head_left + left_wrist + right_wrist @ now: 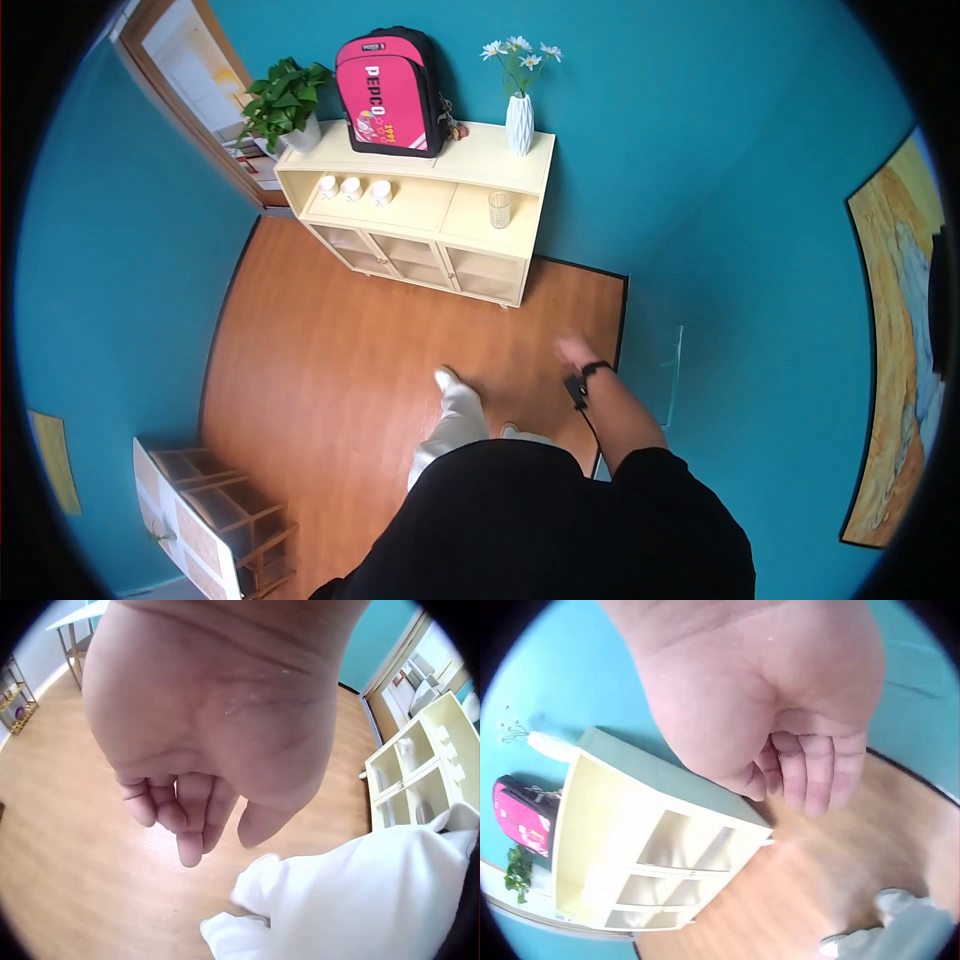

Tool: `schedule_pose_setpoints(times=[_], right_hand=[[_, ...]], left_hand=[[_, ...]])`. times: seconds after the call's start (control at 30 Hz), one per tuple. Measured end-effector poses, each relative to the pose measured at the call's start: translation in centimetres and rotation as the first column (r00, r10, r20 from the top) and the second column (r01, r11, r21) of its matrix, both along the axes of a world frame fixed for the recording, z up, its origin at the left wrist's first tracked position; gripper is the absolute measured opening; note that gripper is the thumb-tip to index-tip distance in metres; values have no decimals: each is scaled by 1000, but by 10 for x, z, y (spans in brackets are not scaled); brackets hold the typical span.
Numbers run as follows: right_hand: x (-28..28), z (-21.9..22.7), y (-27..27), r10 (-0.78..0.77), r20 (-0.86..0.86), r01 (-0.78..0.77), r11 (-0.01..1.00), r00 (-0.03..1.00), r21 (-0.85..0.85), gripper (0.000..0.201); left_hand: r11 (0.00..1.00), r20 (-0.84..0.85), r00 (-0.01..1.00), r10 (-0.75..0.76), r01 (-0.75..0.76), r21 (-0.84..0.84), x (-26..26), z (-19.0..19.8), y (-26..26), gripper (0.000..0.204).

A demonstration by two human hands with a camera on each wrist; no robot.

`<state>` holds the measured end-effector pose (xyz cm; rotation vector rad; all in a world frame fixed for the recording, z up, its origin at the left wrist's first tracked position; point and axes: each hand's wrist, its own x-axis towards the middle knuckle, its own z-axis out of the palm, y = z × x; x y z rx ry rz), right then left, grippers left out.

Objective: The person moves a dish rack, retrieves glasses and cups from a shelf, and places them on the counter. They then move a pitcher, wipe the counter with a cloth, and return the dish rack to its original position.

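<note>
My right hand (575,350) swings in front of me above the wood floor (330,350), blurred by motion. In the right wrist view the right hand (787,791) hangs with loosely curled fingers and holds nothing. My left hand (217,825) is out of the head view; its own camera shows the fingers hanging relaxed and empty beside my white trouser leg (360,900). Ahead stands a cream cabinet (420,200) against the teal wall. A pink backpack (388,92) stands upright on its top.
On the cabinet top are a potted plant (285,100) and a white vase of daisies (519,122); its shelf holds three white cups (352,187) and a glass (499,210). A small white shelf unit (200,520) stands lower left, a doorway (190,80) upper left.
</note>
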<state>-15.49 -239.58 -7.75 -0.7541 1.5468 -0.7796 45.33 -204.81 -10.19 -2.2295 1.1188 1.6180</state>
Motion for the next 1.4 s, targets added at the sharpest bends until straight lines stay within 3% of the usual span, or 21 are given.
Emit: schedule_pose_setpoints(times=[0.07, 0.13, 0.17, 0.2, 0.23, 0.3, 0.33, 0.4, 0.47, 0.53, 0.6, 0.73, 0.87, 0.93, 1.0, 1.03, 1.07, 1.13, 1.27, 1.33, 1.4], right_hand=[[30, 33, -77, 67, 2, -67, 992, 998, -102, 13], [60, 39, -139, 17, -468, -265, 843, 883, -468, 10], [72, 52, -164, 53, -468, -270, 871, 882, -410, 12], [82, 70, -187, 86, -465, -275, 893, 881, -356, 19], [92, 77, -208, 85, -480, -279, 895, 873, -349, 19], [106, 88, -252, 15, -565, -232, 921, 825, -315, 35], [105, 90, -275, 13, -568, -230, 922, 823, -312, 35], [104, 84, -313, 58, -625, -259, 936, 779, -237, 48], [102, 69, -344, 4, -644, -206, 949, 765, -239, 50], [97, 35, -372, -118, -775, -243, 911, 621, -333, 51], [101, 63, -391, 59, -845, -255, 962, 532, -94, 54], [93, 36, -431, 108, -880, -436, 892, 463, -120, 57], [78, -14, -451, 191, -864, -513, 854, 465, -87, 56], [70, -20, -454, 258, -840, -546, 836, 478, -53, 56], [71, -5, -452, 346, -808, -564, 826, 477, 20, 57], [79, 16, -447, 367, -791, -588, 809, 490, 12, 58], [86, 26, -436, 331, -823, -628, 778, 461, -39, 56], [105, 37, -411, 171, -910, -720, 672, 378, -173, 50], [182, 84, -354, 403, -855, -916, 360, 326, -179, 59], [230, 114, -317, 661, -699, -941, 34, 275, -338, 59], [293, 159, -271, 742, -650, -923, -119, 162, -366, 58]], left_hand=[[998, -8, 999, -53, 53, -14, -3, -20, -58, 33], [987, 5, 987, -158, 158, -37, 7, -48, -122, 33], [991, -4, 992, -129, 129, -39, 15, -62, -157, 33], [931, -160, 920, 359, -364, -3, 25, -89, -182, 28], [929, -39, 954, 298, -299, -220, -28, 43, -241, 24], [984, -26, 999, -29, 24, -175, 23, -16, -301, 31], [994, -36, 996, 76, -79, -72, 40, -40, -327, 33], [974, 13, 996, -92, 93, -208, 54, -37, -376, 37], [956, -87, 995, 44, -68, -286, 58, -28, -424, 37], [908, -125, 977, 174, -208, -364, 30, 32, -470, 35], [872, -147, 947, 285, -320, -371, 0, 84, -500, 33], [774, -143, 874, 465, -480, -413, -44, 127, -481, 31], [711, -38, 762, 646, -619, -333, -79, 75, -365, 24], [971, 130, 973, 192, -169, -169, -87, -4, -260, 21], [912, 195, 895, -402, 410, 0, -129, -16, -187, 17], [978, 168, 964, 206, -209, -1, -153, 12, -185, 17], [663, 134, 658, 741, -748, 10, -182, 40, -180, 17], [583, 149, 568, 809, -809, -80, -203, 60, -174, 23], [532, 117, 561, 819, -668, -521, -207, 135, -209, 38], [490, 46, 561, 827, -677, -550, -193, 200, -233, 45], [490, 77, 632, 771, -513, -705, -178, 247, -231, 51]])
